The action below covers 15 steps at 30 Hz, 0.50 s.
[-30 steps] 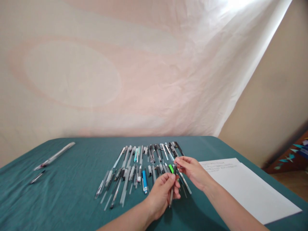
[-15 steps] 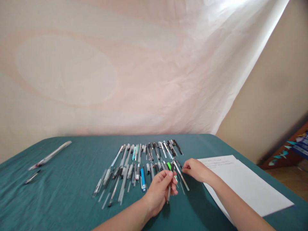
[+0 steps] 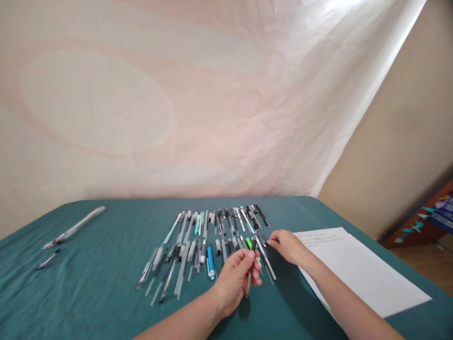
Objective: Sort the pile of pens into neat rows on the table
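Observation:
My left hand (image 3: 238,278) is closed around a dark pen (image 3: 248,282), which points down toward me with its tip above the cloth. Fingers pinched together, my right hand (image 3: 287,245) rests at the right end of the near row of pens. Its fingertips meet the end of a short-looking dark pen (image 3: 262,239). Just left of there lies a white pen (image 3: 266,262), slanting toward me. A bright green-topped pen (image 3: 248,243) shows behind my left fingers, partly covered. Further left in the same row is a blue pen (image 3: 210,262).
Several pens (image 3: 221,222) form a far row behind the near one. White paper sheets (image 3: 357,271) with faint writing lie right, partly under my right forearm. A long clear tube-like packet (image 3: 76,227) and a single pen (image 3: 48,259) lie left on the green cloth (image 3: 106,288).
My right hand has shifted slightly away from me, and the dark pen at its fingertips has changed angle. The white pen beside it has turned slightly. My left hand stays put with its pen.

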Tool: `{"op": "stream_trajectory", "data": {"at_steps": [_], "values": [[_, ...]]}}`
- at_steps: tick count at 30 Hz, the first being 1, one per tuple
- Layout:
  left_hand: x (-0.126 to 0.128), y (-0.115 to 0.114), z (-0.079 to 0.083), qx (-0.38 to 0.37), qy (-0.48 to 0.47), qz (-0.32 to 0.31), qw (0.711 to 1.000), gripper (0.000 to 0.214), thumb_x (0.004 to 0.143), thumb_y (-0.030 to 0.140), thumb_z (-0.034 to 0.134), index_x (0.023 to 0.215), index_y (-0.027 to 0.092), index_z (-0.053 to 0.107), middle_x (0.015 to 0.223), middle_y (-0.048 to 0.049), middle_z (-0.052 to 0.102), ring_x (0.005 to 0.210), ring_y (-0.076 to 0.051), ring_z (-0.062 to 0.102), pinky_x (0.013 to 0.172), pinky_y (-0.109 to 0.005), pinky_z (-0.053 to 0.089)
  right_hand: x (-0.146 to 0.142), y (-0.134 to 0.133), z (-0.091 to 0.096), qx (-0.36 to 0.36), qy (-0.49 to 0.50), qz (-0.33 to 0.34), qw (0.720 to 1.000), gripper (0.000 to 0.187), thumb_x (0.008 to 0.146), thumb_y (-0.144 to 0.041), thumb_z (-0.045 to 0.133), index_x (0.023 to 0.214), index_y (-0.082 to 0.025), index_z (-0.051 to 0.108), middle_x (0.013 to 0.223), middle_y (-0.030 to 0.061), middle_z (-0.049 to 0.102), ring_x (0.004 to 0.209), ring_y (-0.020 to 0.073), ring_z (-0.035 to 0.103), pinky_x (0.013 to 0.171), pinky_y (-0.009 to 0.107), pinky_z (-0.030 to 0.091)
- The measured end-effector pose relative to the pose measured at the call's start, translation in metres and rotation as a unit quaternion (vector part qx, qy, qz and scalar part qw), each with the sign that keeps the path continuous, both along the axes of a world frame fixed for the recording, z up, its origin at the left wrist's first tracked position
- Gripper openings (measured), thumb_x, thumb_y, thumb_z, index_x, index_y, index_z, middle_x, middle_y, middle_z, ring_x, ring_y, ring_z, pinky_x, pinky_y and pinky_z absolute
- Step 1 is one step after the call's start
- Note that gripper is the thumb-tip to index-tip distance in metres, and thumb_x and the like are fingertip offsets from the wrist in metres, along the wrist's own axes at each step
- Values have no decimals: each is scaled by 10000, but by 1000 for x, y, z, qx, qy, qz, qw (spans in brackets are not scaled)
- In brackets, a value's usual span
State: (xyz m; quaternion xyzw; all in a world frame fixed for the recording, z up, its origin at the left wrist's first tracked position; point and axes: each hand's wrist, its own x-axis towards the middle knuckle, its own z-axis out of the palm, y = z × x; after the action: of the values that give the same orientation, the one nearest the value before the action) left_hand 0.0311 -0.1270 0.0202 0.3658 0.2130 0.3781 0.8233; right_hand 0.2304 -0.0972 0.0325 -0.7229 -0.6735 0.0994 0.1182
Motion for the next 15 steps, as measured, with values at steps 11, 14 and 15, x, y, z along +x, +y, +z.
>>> {"op": "stream_trajectory", "data": {"at_steps": [11,14,15], "values": [[0,0,-1,5,-4,1,1000,241,805,347,492,882,121,525,680,3,513,499,-48,462,521,-198,383,-5,0,3,26,54,19,998,204,790,-249,463,727,-183,645,753,50,660,735,167,590,662,243,382],[1,0,-1,4,-6,3,1000,239,802,350,496,874,124,522,676,4,511,497,-48,454,515,-197,380,-11,-3,15,22,198,42,979,342,831,-388,390,756,-153,627,699,46,633,605,147,572,572,245,402],[1,0,0,3,-6,4,1000,237,801,350,498,871,124,520,675,5,510,497,-48,452,513,-196,378,-15,-5,19,9,275,49,960,390,828,-442,377,776,-143,622,687,42,622,568,137,559,532,239,403]]}}
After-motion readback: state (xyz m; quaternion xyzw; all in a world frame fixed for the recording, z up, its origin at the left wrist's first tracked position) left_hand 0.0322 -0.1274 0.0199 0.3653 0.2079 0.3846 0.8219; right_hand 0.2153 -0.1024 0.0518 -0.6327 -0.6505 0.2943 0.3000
